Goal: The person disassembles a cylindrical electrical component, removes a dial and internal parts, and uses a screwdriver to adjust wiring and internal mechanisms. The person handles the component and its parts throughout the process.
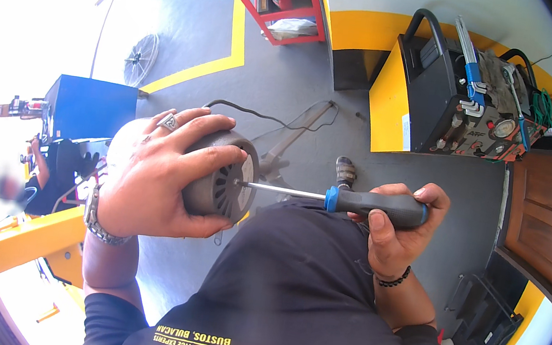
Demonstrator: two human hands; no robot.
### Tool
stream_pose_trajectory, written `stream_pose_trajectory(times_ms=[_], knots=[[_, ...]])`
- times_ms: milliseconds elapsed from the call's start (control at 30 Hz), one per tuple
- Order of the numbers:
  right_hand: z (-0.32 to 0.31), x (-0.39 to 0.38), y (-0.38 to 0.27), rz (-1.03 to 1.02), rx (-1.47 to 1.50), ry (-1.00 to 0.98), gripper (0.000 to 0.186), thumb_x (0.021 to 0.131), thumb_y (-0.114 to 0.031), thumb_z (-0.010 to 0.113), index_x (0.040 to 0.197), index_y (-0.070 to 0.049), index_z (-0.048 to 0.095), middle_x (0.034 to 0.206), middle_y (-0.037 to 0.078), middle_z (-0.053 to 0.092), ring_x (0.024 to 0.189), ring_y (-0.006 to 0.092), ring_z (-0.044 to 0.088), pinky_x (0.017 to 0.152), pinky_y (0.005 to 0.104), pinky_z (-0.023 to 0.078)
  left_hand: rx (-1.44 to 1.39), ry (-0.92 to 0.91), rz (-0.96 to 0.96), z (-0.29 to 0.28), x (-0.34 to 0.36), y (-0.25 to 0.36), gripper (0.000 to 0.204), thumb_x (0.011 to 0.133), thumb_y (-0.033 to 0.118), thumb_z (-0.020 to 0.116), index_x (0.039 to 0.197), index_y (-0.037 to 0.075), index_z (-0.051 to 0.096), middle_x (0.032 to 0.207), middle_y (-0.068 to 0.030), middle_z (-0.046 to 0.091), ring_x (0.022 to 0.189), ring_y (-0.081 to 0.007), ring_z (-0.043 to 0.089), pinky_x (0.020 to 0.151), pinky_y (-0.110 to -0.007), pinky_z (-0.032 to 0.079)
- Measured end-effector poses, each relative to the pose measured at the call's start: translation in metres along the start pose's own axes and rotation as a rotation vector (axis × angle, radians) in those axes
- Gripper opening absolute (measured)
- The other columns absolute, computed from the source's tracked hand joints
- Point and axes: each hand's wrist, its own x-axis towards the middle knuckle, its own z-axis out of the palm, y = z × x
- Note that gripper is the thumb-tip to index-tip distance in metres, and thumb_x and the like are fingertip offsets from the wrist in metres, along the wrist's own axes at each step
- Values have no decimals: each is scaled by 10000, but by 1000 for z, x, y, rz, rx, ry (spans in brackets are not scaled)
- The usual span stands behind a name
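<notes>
My left hand (pixel 151 178) is wrapped round a dark grey, cylindrical housing (pixel 247 162) with a vented end turned to the right. My fingers and palm hide much of its body. In my right hand (pixel 391 245) is a screwdriver (pixel 378 208) with a black and blue handle, held level. Its bright shaft points left, and the tip meets the middle of the vented end. Whether the tip sits in a screw is too small to tell. A dark cord (pixel 249 108) runs from behind my left hand toward the floor.
A black and yellow machine (pixel 422 101) with hex keys (pixel 472 86) on top stands at the right. Ahead is a red shelf cart (pixel 288 15). A blue cabinet (pixel 91 105) and a yellow beam (pixel 34 232) are at the left, with another person (pixel 41 175) nearby.
</notes>
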Motion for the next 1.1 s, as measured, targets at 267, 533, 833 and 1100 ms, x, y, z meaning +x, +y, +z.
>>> stream_pose_trajectory(times_ms=[267, 533, 833, 1100], knots=[[-21, 25, -59, 545, -384, -128, 297, 1031, -303, 692, 1054, -11, 640, 762, 35, 623, 562, 68, 591, 525, 231, 463, -18, -29, 49, -1, 5, 2, 703, 546, 399, 895, 1194, 175, 737, 1439, -153, 591, 1376, -424, 528, 1107, -572, 416], [-40, 34, -31, -287, -580, -475, 344, 975, -282, 744, 1146, -2, 641, 860, 135, 681, 659, 210, 648, 640, 316, 501, 19, -34, 100, 3, 2, 1, 636, 557, 405, 900, 1131, 178, 750, 1432, -149, 594, 1362, -407, 539, 1088, -565, 430], [-51, 39, -63, 717, -171, -569, 480, 937, -263, 799, 1259, 29, 597, 916, 110, 693, 797, 229, 652, 731, 355, 520, 31, -65, 140, -1, 3, 6, 588, 616, 438, 891, 1121, 177, 742, 1401, -145, 594, 1347, -409, 542, 1098, -592, 417], [-30, 51, -90, -486, -1140, -1080, 469, 880, -260, 813, 1296, -71, 704, 769, 61, 631, 657, 211, 612, 628, 331, 484, 77, -63, 157, 2, 0, 7, 622, 604, 449, 901, 1142, 187, 732, 1407, -146, 596, 1351, -409, 542, 1099, -585, 423]])
